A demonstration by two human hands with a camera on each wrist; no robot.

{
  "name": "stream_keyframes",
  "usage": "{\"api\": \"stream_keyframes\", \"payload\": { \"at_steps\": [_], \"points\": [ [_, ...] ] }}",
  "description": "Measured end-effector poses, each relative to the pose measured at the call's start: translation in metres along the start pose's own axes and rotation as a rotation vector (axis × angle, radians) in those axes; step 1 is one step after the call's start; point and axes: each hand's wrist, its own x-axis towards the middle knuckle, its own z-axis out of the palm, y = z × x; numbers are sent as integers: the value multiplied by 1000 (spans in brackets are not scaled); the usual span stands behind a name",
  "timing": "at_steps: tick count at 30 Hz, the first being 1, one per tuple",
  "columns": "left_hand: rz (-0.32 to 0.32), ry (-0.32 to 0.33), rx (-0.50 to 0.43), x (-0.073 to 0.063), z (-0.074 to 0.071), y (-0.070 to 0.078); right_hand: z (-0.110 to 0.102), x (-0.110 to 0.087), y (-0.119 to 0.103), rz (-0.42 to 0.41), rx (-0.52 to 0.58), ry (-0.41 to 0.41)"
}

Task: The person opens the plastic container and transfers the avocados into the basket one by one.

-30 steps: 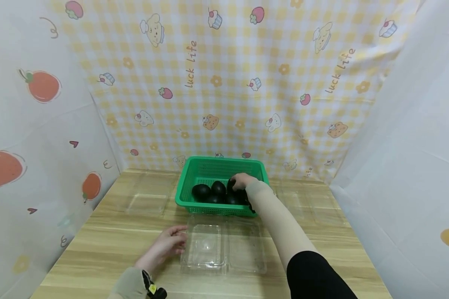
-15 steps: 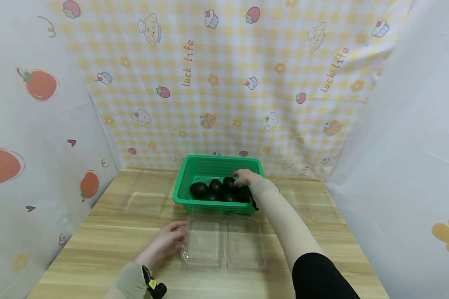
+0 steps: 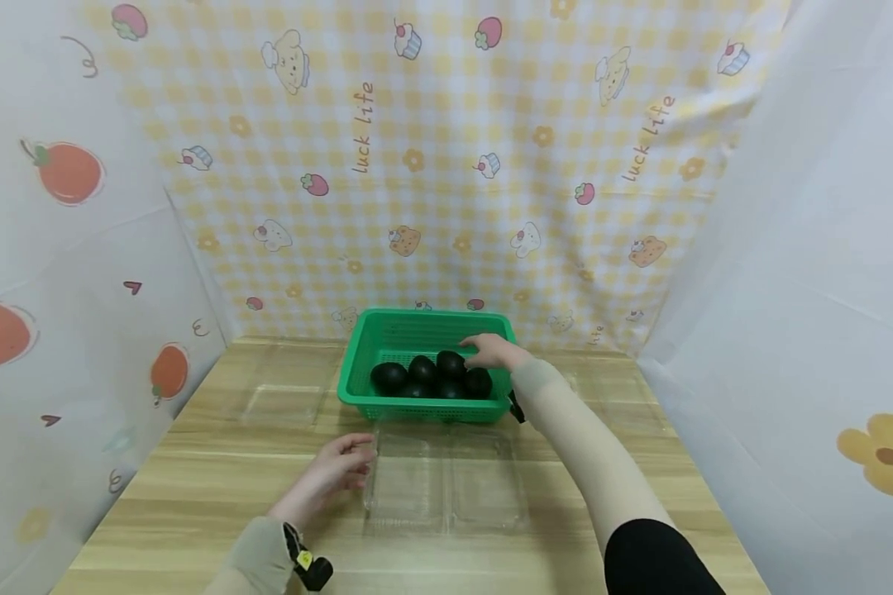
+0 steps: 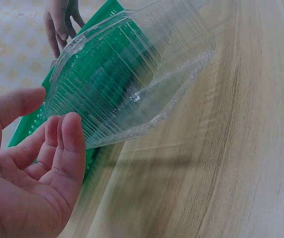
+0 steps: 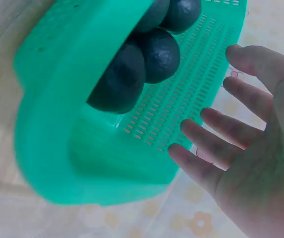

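Several dark, egg-shaped fruits that look like avocados (image 3: 450,364) lie bunched in the front of a green plastic basket (image 3: 353,364). Over the basket's right side hovers my right hand (image 3: 494,351), its fingers spread and holding nothing. The right wrist view shows those fingers (image 5: 208,131) apart from the dark fruits (image 5: 161,55). A clear plastic clamshell box (image 3: 446,483) lies unfolded in front of the basket. At its left edge is my left hand (image 3: 335,467), fingers loosely bent. A gap shows between thumb and fingertips (image 4: 72,130) in the left wrist view.
Another clear plastic box (image 3: 283,401) sits on the wooden table (image 3: 193,496) at the back left. More clear plastic (image 3: 628,401) lies at the back right, partly behind my right arm. A patterned cloth (image 3: 446,165) hangs behind the table.
My right hand has drawn up and back from the dark fruits, uncovering the rightmost ones. My left hand stays by the clear box. The head view has shifted slightly.
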Motion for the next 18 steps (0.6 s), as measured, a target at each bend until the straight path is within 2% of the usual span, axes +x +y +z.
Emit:
{"api": "stream_keyframes", "payload": {
  "at_steps": [4, 11, 18],
  "points": [
    [-3, 6, 11, 2, 1, 2, -1, -9, 4, -33, 6, 4],
    [-1, 7, 14, 4, 0, 5, -4, -26, 9, -68, 10, 60],
    [11, 2, 44, 2, -19, 11, -5, -45, 19, -91, 18, 103]
  ]
}}
